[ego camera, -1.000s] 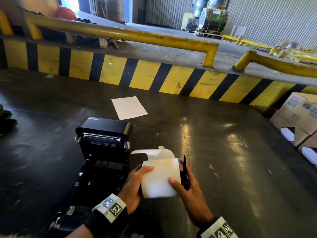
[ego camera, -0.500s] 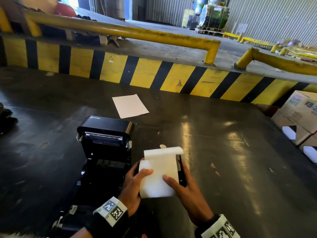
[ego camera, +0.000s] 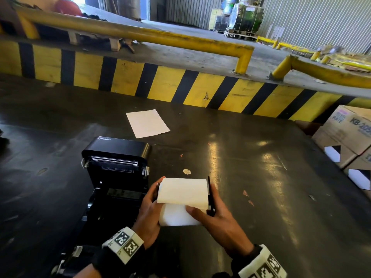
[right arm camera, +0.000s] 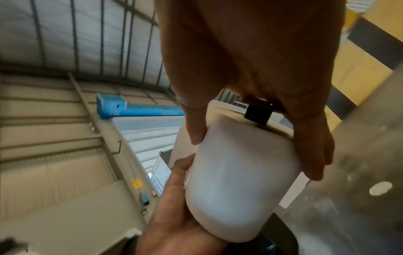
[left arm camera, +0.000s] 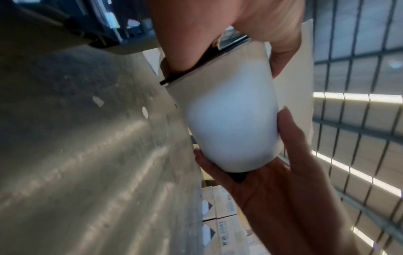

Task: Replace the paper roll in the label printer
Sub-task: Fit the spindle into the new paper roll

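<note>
A black label printer (ego camera: 116, 157) sits on the dark floor with its lid swung open and its paper bay (ego camera: 118, 199) showing. Just right of it, both hands hold a white paper roll (ego camera: 182, 199) lying crosswise. My left hand (ego camera: 154, 197) grips the roll's left end and my right hand (ego camera: 208, 215) grips the right end, thumb on the paper. A black spindle flange (ego camera: 209, 193) sticks out at the right end. The roll's loose end is folded over the top. The roll (left arm camera: 229, 124) (right arm camera: 235, 181) fills both wrist views, clamped between the two hands.
A loose white sheet (ego camera: 147, 123) lies beyond the printer. A small round sticker (ego camera: 186, 171) lies just past the roll. A yellow and black striped curb (ego camera: 180, 85) with a yellow rail (ego camera: 140, 35) closes the far side. Cardboard boxes (ego camera: 349, 135) stand at the right.
The roll's loose end, which curled up and away, has come over the top towards me. Both hands kept hold of the roll beside the printer.
</note>
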### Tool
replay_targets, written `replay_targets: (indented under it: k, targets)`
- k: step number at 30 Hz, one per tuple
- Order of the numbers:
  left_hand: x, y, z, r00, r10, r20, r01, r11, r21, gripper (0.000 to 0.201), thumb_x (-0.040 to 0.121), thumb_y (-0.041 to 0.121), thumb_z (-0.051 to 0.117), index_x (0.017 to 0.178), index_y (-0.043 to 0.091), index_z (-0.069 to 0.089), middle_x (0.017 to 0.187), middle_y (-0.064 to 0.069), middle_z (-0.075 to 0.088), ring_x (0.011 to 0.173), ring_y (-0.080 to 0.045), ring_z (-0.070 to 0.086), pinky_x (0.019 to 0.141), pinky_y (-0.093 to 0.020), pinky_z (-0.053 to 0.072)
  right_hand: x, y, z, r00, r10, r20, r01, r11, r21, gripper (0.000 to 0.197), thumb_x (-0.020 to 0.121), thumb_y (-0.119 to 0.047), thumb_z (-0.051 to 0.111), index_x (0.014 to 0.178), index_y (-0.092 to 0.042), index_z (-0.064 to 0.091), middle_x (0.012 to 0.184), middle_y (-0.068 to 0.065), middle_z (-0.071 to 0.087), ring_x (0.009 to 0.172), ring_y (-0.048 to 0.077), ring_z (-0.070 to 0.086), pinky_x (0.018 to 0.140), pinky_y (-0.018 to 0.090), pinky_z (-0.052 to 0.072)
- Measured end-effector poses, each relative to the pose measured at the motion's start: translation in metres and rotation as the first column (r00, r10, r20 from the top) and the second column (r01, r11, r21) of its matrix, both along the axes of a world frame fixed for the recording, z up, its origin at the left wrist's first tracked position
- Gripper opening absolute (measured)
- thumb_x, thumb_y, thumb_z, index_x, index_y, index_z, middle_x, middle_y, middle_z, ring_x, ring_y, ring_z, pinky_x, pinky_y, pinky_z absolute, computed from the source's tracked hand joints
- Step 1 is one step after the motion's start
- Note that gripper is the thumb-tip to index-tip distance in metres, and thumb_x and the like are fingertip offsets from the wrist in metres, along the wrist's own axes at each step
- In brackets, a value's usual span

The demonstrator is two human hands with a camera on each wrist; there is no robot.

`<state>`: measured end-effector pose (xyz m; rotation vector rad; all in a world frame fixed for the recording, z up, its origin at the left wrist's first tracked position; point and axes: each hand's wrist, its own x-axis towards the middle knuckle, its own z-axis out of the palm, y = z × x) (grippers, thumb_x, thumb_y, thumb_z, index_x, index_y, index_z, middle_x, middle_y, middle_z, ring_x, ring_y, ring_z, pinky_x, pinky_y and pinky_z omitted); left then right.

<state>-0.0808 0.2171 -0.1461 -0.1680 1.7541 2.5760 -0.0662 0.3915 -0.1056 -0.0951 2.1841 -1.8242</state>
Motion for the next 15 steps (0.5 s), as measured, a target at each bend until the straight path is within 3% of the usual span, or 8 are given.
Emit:
replay_targets:
  k: [2,3,4,6,8,10,12,15]
  targets:
    - [-0.001,0.001,0.003,0.998,-0.018,0.058,0.013,0.996,0.086,0.078,0.062,0.044,0.071,0.133,0.018,0.048,0.123,-0.013,0.062,0.106,-0.03,0.063,0.066,-0.033,0.059,-0.001,0.001,0.002,0.998,0.034,-0.058,-0.033,0.999,0.023,0.104,0.075,-0.036,0.075,0.146,-0.043,-0.001,0.14,-0.016,0.036,0.113,-0.006,0.046,0.082,0.004,0.047]
    - [-0.001,0.001,0.004,0.995,-0.04,0.09,0.028,0.99,0.136,0.069,0.067,0.038,0.068,0.13,0.016,0.051,0.121,-0.016,0.063,0.105,-0.032,0.064,0.068,-0.037,0.059,-0.001,0.002,0.003,0.995,0.044,-0.094,-0.041,0.998,0.04,0.102,0.076,-0.033,0.074,0.144,-0.046,-0.001,0.14,-0.02,0.034,0.115,-0.009,0.042,0.081,0.001,0.045]
    - [-0.002,0.002,0.006,0.99,-0.066,0.122,0.042,0.981,0.19,0.062,0.07,0.035,0.069,0.126,0.015,0.054,0.119,-0.018,0.064,0.104,-0.034,0.064,0.072,-0.043,0.058,-0.002,0.001,0.005,0.989,0.053,-0.135,-0.045,0.997,0.06,0.101,0.076,-0.034,0.074,0.143,-0.049,0.0,0.141,-0.023,0.031,0.123,-0.008,0.039,0.089,0.004,0.045]
    - [-0.004,0.002,0.007,0.979,-0.102,0.178,0.053,0.964,0.261,0.053,0.071,0.033,0.063,0.12,0.015,0.059,0.115,-0.019,0.067,0.104,-0.036,0.064,0.082,-0.049,0.055,-0.002,0.001,0.007,0.976,0.066,-0.206,-0.04,0.991,0.127,0.107,0.068,-0.052,0.075,0.143,-0.053,-0.001,0.151,-0.023,0.023,0.141,0.006,0.025,0.11,0.029,0.039]
    - [-0.008,0.003,0.005,0.97,-0.127,0.21,0.059,0.951,0.302,0.05,0.073,0.032,0.059,0.12,0.016,0.06,0.115,-0.02,0.067,0.105,-0.037,0.063,0.085,-0.051,0.053,-0.002,0.001,0.006,0.971,0.092,-0.219,-0.047,0.978,0.201,0.117,0.059,-0.068,0.072,0.145,-0.049,-0.004,0.157,-0.015,0.015,0.145,0.012,0.016,0.115,0.044,0.031]
    - [-0.01,0.005,0.002,0.955,-0.148,0.258,0.051,0.935,0.35,0.053,0.073,0.031,0.062,0.124,0.015,0.058,0.119,-0.022,0.064,0.11,-0.04,0.06,0.091,-0.056,0.05,-0.005,0.005,0.005,0.976,0.096,-0.194,-0.056,0.978,0.203,0.114,0.063,-0.063,0.072,0.147,-0.042,-0.002,0.155,-0.01,0.022,0.14,0.011,0.029,0.113,0.037,0.036]
    - [-0.013,0.005,0.001,0.949,-0.166,0.267,0.05,0.918,0.393,0.053,0.073,0.03,0.063,0.124,0.014,0.057,0.12,-0.023,0.063,0.112,-0.041,0.058,0.095,-0.061,0.045,-0.007,0.009,0.007,0.991,0.069,-0.117,-0.063,0.996,0.057,0.084,0.081,-0.047,0.063,0.145,-0.038,0.011,0.147,-0.014,0.035,0.13,0.004,0.041,0.104,0.019,0.041]
    - [-0.015,0.007,0.005,0.949,-0.174,0.262,0.062,0.919,0.388,0.047,0.075,0.028,0.062,0.121,0.019,0.057,0.117,-0.02,0.064,0.109,-0.039,0.059,0.089,-0.06,0.049,-0.008,0.015,0.006,1.0,-0.016,-0.023,0.013,0.991,-0.134,0.062,0.085,-0.045,0.042,0.143,-0.038,0.024,0.153,-0.012,0.031,0.137,0.004,0.033,0.116,0.035,0.03]
